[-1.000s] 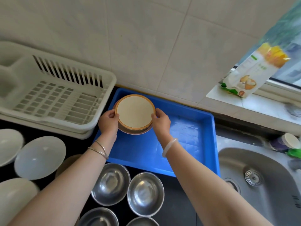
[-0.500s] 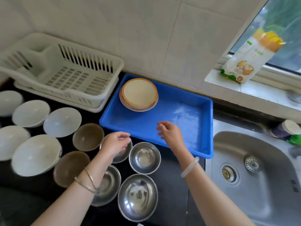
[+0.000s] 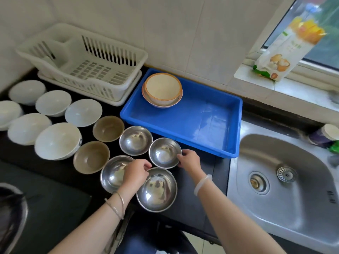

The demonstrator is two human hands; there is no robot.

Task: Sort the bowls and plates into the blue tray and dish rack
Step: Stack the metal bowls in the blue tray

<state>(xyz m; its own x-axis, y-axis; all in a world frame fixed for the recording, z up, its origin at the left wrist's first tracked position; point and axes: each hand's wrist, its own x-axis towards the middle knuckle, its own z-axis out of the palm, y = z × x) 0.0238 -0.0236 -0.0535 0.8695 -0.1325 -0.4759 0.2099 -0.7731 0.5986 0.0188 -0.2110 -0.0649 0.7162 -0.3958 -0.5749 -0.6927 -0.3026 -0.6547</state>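
Hands had left the cream bowls [image 3: 162,88] in the blue tray [image 3: 192,125] at 11 o'clock for the next steel bowl [image 3: 163,153], right hand [image 3: 189,161] pinching its 3 o'clock rim, left hand [image 3: 134,176] loosely curled, empty, at 8 o'clock

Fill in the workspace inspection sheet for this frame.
Surface: black counter, covered with loose bowls.
Job's things: blue tray holds stacked orange-rimmed bowls; dish rack holds no dishes; steel bowls, brown bowls, white bowls on counter.
Clutter: carton on the windowsill.
Hands: right hand at the rightmost steel bowl rim, left hand beside it; grips unclear.
Cables: nothing seen.
Surroundings: tiled wall, sink, window.
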